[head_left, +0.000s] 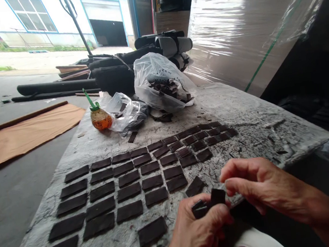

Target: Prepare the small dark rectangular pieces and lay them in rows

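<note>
left hand [199,234] pinches dark rectangular pieces [206,205] squarely; half-open right hand [260,182] hovers just beside them, over the scarred slab's [251,129] near edge.

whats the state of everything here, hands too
left hand, gripping dark rectangular pieces
right hand, raised, empty, fingers half curled
laid-out dark pieces, flat in rows
grey work table, scuffed and stained
clear plastic bag, bulging, dark pieces inside
crumpled plastic bag, lying on its side
drink jar, upright, orange contents, green straw in
stacked boards, wrapped in clear film
</note>
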Tool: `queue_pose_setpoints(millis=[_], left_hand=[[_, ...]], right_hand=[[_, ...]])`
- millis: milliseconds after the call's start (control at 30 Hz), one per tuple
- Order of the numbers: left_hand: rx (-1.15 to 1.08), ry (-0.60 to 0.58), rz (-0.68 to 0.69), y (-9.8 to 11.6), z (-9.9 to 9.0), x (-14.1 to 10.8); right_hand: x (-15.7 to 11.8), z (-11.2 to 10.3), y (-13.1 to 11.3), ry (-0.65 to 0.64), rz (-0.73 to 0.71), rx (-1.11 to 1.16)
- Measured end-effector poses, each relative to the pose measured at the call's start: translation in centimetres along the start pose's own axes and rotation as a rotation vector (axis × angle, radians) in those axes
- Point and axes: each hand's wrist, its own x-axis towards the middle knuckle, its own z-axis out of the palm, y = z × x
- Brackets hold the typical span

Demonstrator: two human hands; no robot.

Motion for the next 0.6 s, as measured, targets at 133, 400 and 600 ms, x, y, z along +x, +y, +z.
queue_pose_setpoints(millis=[133, 400, 600], left_hand=[[-0.096, -0.013, -0.020, -0.6, -0.1, 0.3], [-0.037, 0.020, -0.016, -0.6, 0.2, 0.0], [0.042, 0.089, 0.029, -0.6, 0.1, 0.1]], right_hand=[[-0.2, 1.8, 1.2, 0.199, -0.019, 0.108], [-0.2, 3.9, 2.3, 0.414, -0.336, -0.253], [0.1, 3.8, 3.0, 0.481, -0.554, -0.518]])
